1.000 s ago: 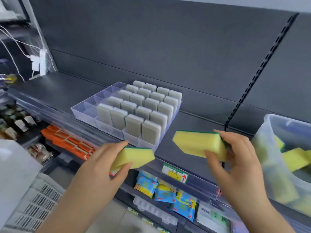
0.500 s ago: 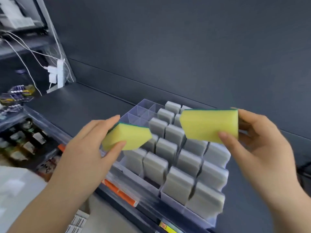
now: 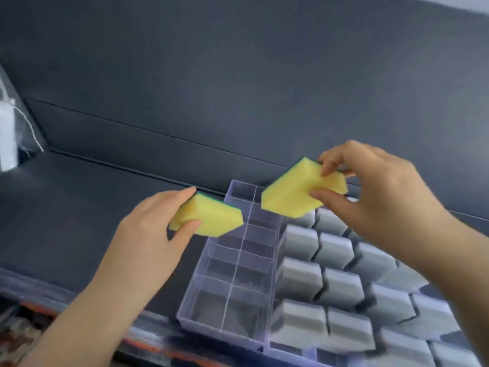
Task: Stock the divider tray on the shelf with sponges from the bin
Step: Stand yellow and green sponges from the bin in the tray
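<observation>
My left hand (image 3: pixel 150 229) grips a yellow sponge with a green back (image 3: pixel 211 218) just left of the clear divider tray (image 3: pixel 203 282). My right hand (image 3: pixel 370 197) pinches a second yellow sponge (image 3: pixel 293 193), tilted, above the tray's far empty compartments. The tray sits on the dark shelf (image 3: pixel 79 221); its two left columns are empty and the columns to the right hold several grey sponges (image 3: pixel 341 287). The bin is out of view.
The dark back wall (image 3: pixel 238 88) rises right behind the tray. A white adapter with cables (image 3: pixel 8 133) hangs at the far left. Below the shelf's front edge, orange packs (image 3: pixel 148 345) show on a lower shelf.
Both hands have carried their sponges forward and up over the tray. The view has swung left and closer, so the bin has left the frame and the empty columns are now central.
</observation>
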{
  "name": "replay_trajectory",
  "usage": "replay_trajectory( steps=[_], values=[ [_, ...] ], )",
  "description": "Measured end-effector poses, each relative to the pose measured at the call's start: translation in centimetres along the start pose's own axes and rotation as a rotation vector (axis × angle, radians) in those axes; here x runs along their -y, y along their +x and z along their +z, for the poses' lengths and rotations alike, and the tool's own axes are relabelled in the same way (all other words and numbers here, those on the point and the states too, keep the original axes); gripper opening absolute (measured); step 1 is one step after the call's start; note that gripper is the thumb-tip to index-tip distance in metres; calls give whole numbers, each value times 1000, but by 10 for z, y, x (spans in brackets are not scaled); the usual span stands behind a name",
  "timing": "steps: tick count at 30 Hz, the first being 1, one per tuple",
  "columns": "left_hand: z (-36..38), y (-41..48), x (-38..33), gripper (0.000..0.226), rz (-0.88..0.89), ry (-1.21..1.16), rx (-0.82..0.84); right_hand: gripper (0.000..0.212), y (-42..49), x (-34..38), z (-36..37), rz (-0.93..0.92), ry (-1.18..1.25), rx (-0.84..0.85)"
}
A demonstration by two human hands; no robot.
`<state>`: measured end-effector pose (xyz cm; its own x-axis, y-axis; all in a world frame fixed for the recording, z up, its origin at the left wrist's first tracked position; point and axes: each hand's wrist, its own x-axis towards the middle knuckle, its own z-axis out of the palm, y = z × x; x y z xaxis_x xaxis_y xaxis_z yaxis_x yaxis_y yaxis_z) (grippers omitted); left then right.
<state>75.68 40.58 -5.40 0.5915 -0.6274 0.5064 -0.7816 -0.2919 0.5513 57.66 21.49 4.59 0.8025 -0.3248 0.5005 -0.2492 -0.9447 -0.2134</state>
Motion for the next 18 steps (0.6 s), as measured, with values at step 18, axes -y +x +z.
replay_trajectory(
  steps=[18],
  values=[
    [-26, 69, 121, 49, 200, -87, 207, 21, 115, -11, 166, 383, -394, 438]
  ],
)
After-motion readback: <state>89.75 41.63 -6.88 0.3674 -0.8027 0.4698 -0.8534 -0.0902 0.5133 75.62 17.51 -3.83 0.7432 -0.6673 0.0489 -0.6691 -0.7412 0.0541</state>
